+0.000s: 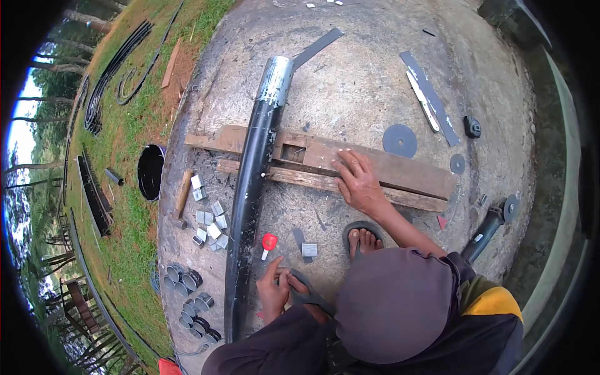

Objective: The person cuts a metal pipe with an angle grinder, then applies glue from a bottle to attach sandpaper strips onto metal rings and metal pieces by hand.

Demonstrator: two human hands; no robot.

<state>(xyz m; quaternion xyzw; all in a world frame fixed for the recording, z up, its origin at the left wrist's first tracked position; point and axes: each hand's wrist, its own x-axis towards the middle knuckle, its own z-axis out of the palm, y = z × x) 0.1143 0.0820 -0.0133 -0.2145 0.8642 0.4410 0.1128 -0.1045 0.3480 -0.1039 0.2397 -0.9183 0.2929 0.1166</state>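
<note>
My right hand (361, 182) lies palm down on a weathered wooden plank (400, 165), fingers spread, with the thumb near the gap beside a narrower wooden strip (300, 178). Across the left part of the wood rests a long black pipe (247, 194), its far end bare and silvery. My left hand (273, 292) hovers low beside my sandalled foot, to the right of the pipe; its index finger is stretched out and nothing shows in it. Just beyond its fingertips lies a small red object with a white tip (269, 242). A small silvery metal piece (309, 250) sits farther right.
Left of the pipe are a hammer (182, 197), several metal blocks (214, 230) and cut rings (183, 280). To the right lie an angle grinder (486, 231), a cutting disc (400, 140), a white-handled knife (423, 103) and a tape measure (472, 127). Grass borders the concrete.
</note>
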